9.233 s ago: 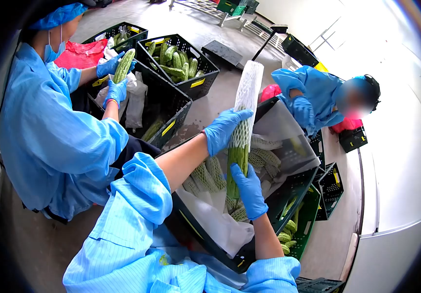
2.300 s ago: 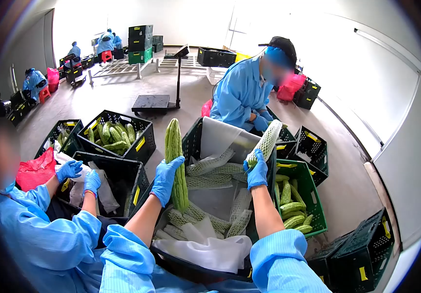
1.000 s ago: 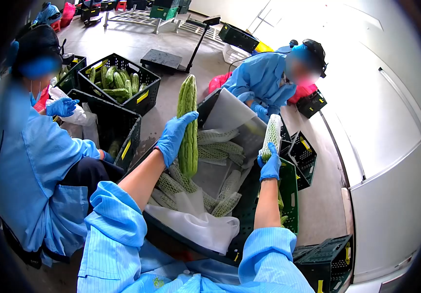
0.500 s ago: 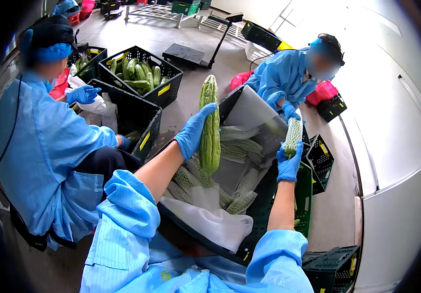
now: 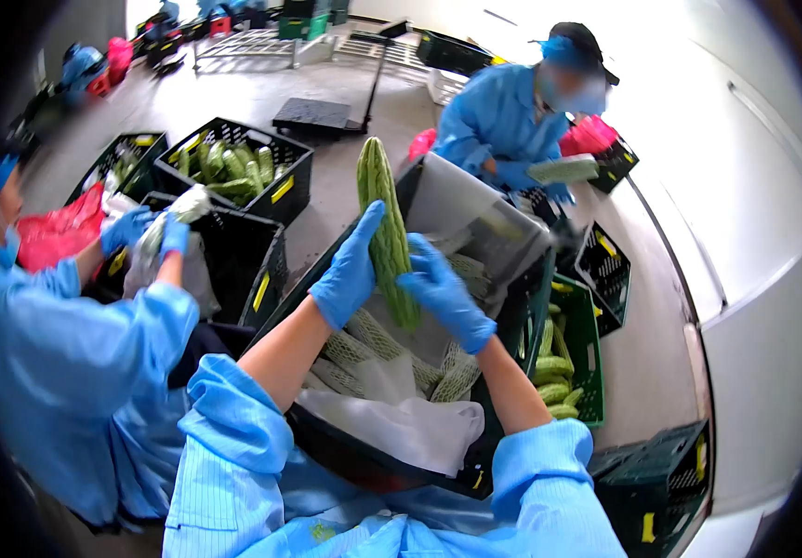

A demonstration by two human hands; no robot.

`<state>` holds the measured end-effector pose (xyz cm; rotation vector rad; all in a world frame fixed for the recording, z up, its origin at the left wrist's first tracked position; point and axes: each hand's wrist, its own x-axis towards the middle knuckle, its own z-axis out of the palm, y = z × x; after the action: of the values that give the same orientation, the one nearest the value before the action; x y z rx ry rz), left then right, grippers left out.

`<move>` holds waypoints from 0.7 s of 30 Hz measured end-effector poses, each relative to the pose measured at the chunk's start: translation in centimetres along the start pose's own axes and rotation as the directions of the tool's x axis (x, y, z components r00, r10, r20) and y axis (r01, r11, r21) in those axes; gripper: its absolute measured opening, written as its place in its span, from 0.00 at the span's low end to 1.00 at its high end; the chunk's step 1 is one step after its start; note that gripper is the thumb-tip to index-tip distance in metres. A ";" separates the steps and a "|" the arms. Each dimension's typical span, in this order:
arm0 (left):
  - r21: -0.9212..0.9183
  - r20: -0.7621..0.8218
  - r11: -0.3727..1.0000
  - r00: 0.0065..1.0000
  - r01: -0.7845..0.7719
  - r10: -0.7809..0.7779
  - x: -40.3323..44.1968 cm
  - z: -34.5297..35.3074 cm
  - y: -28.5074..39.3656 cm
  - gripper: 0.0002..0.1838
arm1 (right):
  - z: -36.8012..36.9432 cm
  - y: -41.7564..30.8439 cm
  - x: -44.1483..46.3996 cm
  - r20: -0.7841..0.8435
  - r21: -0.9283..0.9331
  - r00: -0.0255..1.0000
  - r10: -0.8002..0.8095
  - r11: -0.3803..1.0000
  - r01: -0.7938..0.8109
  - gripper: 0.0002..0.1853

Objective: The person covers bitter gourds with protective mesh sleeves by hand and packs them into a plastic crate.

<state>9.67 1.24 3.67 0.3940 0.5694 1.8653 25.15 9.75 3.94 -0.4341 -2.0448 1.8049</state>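
Observation:
My left hand [image 5: 350,274], in a blue glove, is closed round a long ribbed green bitter melon [image 5: 383,223], held upright above a crate. The melon has no net on it. My right hand [image 5: 447,296], also gloved, is at the melon's lower right side. Its fingers stretch toward the melon, and the fingertips seem to touch it. Below both hands is a dark crate [image 5: 319,437] with a pale plastic liner [image 5: 410,423]. Inside lie several bitter melons [image 5: 354,349] in white foam nets, partly hidden by my hands.
Across the crate, a co-worker [image 5: 508,121] holds a netted bitter melon [image 5: 563,169]. At left, another person [image 5: 75,344] handles a pale bag over a black crate [image 5: 266,279]. A green crate [image 5: 591,372] of bare melons stands at right; a platform scale [image 5: 312,114] is farther back.
My right hand has let go of a netted melon, now with the co-worker opposite, and moved left to the bare melon. My left hand still holds the bare melon. The view has shifted slightly.

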 end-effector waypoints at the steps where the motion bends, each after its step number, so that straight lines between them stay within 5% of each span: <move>1: -0.006 0.014 1.000 1.000 0.010 -0.010 0.1 0.3 -0.5 0.25 | 1.9 -0.1 -0.4 0.000 0.101 0.998 -0.068 0.993 0.067 0.45; 4: 0.104 0.152 0.994 0.987 0.043 -0.059 -0.4 0.8 -0.8 0.26 | 3.1 0.3 -0.9 -0.192 0.040 0.980 -0.046 0.998 0.055 0.37; 7: 0.268 0.213 0.961 0.969 0.067 -0.127 -0.9 1.5 -0.4 0.32 | 0.6 -0.1 -0.4 -0.119 0.208 0.993 -0.026 0.977 0.051 0.29; 11: 0.348 0.188 0.938 0.979 0.005 -0.075 -1.1 2.3 0.8 0.35 | -2.0 -3.2 -0.8 -0.238 0.359 0.971 0.007 0.930 0.082 0.20; 18: 0.512 0.159 0.854 0.987 -0.096 0.016 -0.9 0.9 2.4 0.35 | -8.4 -10.5 -10.0 -0.594 0.342 0.767 -0.245 0.786 0.516 0.30; 21: 0.607 0.144 0.787 0.989 -0.107 0.023 -1.7 1.9 1.9 0.34 | -12.4 -7.7 -14.4 -0.717 0.338 0.669 -0.198 0.740 0.581 0.34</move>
<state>9.80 -0.49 6.34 0.9708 1.0897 1.6618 43.83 12.86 11.80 -0.3151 -0.9772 1.5492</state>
